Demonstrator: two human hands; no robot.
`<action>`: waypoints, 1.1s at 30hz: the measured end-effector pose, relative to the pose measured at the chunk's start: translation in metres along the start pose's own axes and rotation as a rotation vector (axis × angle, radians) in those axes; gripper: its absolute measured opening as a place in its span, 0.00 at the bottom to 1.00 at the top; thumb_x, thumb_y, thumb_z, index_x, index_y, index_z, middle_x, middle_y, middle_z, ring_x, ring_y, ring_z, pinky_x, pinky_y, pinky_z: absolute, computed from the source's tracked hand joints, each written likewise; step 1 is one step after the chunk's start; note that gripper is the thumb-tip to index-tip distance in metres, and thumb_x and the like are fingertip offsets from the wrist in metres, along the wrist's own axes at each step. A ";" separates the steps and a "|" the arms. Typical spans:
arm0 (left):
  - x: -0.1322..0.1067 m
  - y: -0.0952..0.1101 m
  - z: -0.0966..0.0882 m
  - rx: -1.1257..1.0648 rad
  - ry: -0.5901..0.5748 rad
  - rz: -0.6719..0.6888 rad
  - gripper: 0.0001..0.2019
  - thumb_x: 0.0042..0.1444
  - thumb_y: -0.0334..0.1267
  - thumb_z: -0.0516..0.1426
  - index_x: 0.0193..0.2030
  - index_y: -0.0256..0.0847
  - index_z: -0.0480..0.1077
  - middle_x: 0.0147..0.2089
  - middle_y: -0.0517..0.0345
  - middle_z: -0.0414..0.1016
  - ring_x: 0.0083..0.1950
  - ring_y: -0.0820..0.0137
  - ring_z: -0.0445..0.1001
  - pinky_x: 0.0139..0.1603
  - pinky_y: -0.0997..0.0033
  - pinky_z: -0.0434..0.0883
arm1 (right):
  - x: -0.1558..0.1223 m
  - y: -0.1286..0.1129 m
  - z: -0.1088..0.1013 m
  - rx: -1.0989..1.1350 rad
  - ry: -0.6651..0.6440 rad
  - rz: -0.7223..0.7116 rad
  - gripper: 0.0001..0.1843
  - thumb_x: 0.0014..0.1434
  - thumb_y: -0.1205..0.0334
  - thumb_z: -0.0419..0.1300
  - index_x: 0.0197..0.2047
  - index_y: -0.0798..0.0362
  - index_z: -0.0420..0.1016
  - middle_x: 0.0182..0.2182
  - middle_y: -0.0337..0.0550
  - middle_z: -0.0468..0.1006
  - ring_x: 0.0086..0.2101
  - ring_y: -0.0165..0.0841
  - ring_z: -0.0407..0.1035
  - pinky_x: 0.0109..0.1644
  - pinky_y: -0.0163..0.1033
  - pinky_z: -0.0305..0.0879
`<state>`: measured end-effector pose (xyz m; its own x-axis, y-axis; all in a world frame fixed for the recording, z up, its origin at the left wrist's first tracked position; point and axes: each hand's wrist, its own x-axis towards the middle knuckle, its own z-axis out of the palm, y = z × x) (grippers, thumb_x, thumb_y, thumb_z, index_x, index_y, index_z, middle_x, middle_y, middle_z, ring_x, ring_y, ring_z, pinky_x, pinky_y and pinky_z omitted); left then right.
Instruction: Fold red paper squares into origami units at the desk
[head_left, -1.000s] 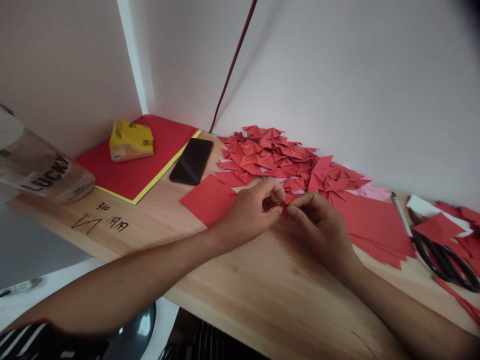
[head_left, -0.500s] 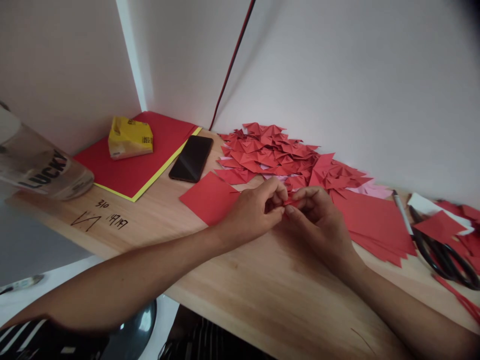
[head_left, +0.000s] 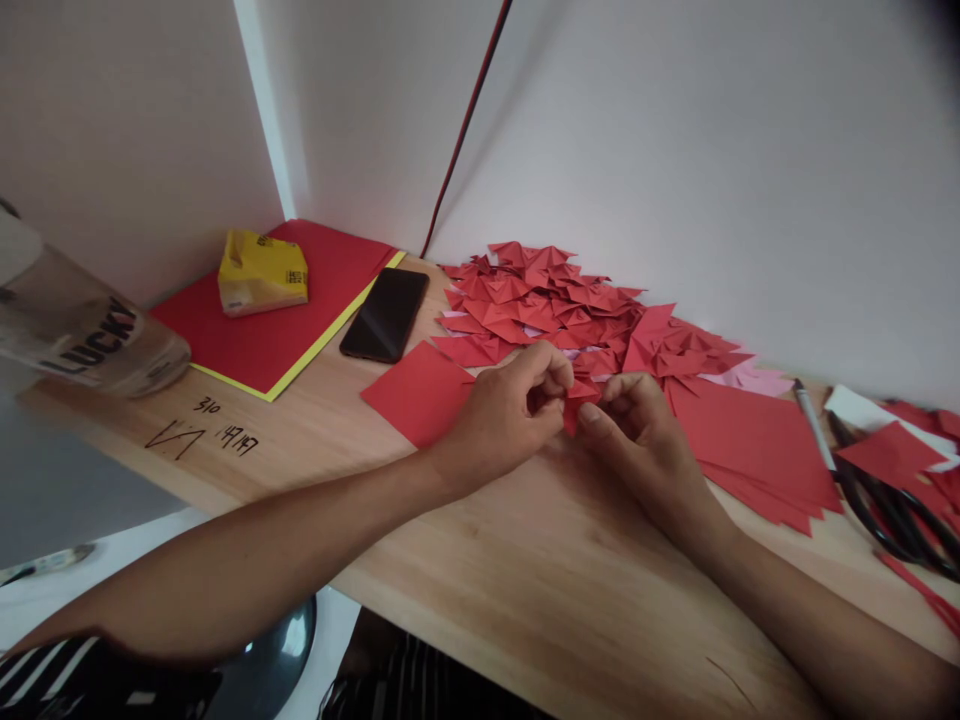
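Between my two hands is a small piece of folded red paper (head_left: 577, 402). My left hand (head_left: 521, 408) pinches its left side between thumb and fingers. On the other side, the thumb and curled fingers of my right hand (head_left: 637, 425) close on its right edge. A flat red paper square (head_left: 420, 392) lies beside my left wrist, partly covered by it. Just behind my hands spreads a heap of folded red paper pieces (head_left: 555, 300), with some pink ones among them. A stack of red paper sheets (head_left: 754, 440) lies to the right of my right hand.
A phone (head_left: 386, 315), a red sheet with a yellow border (head_left: 322, 265), a yellow packet (head_left: 262, 275) and a clear bottle (head_left: 97, 330) stand or lie to the left. At right are a pen (head_left: 814, 425), black-handled scissors (head_left: 892, 520) and red cords (head_left: 926, 595).
The folded red paper shows more of its surface between my hands. My right fingers and thumb have spread slightly, and my left hand has risen a little.
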<state>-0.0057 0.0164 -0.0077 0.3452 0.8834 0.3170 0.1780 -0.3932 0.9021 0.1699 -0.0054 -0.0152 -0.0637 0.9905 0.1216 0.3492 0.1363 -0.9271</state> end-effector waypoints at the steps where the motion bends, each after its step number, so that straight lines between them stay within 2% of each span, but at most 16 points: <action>1: 0.000 0.000 0.000 -0.009 0.006 0.002 0.06 0.54 0.27 0.54 0.38 0.41 0.63 0.35 0.62 0.70 0.36 0.75 0.69 0.39 0.74 0.66 | 0.000 0.000 -0.001 -0.048 -0.019 -0.010 0.13 0.59 0.52 0.61 0.34 0.49 0.61 0.24 0.34 0.69 0.23 0.29 0.64 0.25 0.34 0.60; 6: 0.001 -0.002 -0.001 -0.006 -0.097 0.000 0.08 0.52 0.25 0.53 0.38 0.40 0.63 0.33 0.63 0.68 0.33 0.77 0.67 0.37 0.75 0.64 | 0.001 -0.002 -0.003 -0.244 -0.137 -0.089 0.13 0.59 0.58 0.57 0.24 0.51 0.66 0.19 0.35 0.66 0.21 0.28 0.60 0.24 0.34 0.55; 11: 0.001 -0.008 0.002 -0.135 -0.177 -0.021 0.09 0.51 0.25 0.52 0.38 0.41 0.62 0.32 0.64 0.67 0.31 0.78 0.66 0.32 0.76 0.62 | 0.000 -0.010 -0.004 -0.163 -0.176 -0.074 0.14 0.56 0.61 0.57 0.20 0.51 0.65 0.16 0.34 0.66 0.19 0.26 0.57 0.21 0.33 0.51; 15: 0.002 -0.011 0.004 -0.224 -0.187 -0.046 0.09 0.51 0.25 0.53 0.38 0.41 0.61 0.31 0.64 0.66 0.31 0.78 0.66 0.32 0.76 0.62 | 0.000 -0.009 -0.005 -0.150 -0.208 -0.065 0.13 0.55 0.62 0.56 0.20 0.51 0.67 0.14 0.33 0.63 0.17 0.25 0.54 0.20 0.33 0.48; 19: 0.004 -0.012 0.003 -0.182 -0.152 -0.088 0.09 0.51 0.25 0.54 0.38 0.40 0.62 0.32 0.63 0.69 0.33 0.77 0.68 0.36 0.75 0.65 | -0.001 -0.004 -0.007 -0.162 -0.199 -0.031 0.13 0.56 0.62 0.55 0.21 0.51 0.67 0.16 0.34 0.65 0.19 0.26 0.57 0.21 0.33 0.51; 23: 0.005 -0.013 0.001 -0.126 -0.119 -0.131 0.07 0.52 0.30 0.56 0.38 0.40 0.63 0.31 0.62 0.70 0.33 0.75 0.70 0.36 0.74 0.65 | 0.000 -0.005 -0.006 -0.196 -0.176 -0.025 0.15 0.58 0.61 0.54 0.21 0.51 0.67 0.15 0.34 0.65 0.18 0.26 0.58 0.21 0.33 0.53; 26: 0.004 -0.011 0.000 -0.020 -0.161 -0.136 0.03 0.55 0.34 0.56 0.32 0.39 0.64 0.29 0.63 0.68 0.32 0.75 0.66 0.33 0.74 0.62 | 0.000 -0.006 -0.005 -0.232 -0.161 -0.067 0.15 0.58 0.61 0.54 0.20 0.51 0.67 0.14 0.34 0.64 0.18 0.27 0.58 0.21 0.33 0.52; 29: 0.004 -0.008 -0.001 0.048 -0.211 -0.082 0.08 0.56 0.33 0.54 0.26 0.38 0.62 0.26 0.65 0.63 0.30 0.75 0.61 0.32 0.73 0.57 | 0.000 -0.006 -0.004 -0.229 -0.165 -0.095 0.15 0.58 0.61 0.54 0.20 0.51 0.66 0.15 0.34 0.65 0.18 0.27 0.59 0.22 0.33 0.54; 33: 0.005 -0.005 -0.003 0.029 -0.242 -0.069 0.09 0.56 0.32 0.55 0.25 0.38 0.62 0.24 0.65 0.60 0.29 0.76 0.59 0.30 0.74 0.56 | -0.001 -0.006 -0.005 -0.196 -0.177 -0.096 0.15 0.58 0.62 0.53 0.20 0.51 0.64 0.16 0.34 0.66 0.19 0.27 0.59 0.23 0.33 0.54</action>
<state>-0.0076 0.0240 -0.0099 0.5414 0.8228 0.1727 0.2337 -0.3446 0.9092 0.1722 -0.0070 -0.0084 -0.2617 0.9569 0.1256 0.5066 0.2470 -0.8261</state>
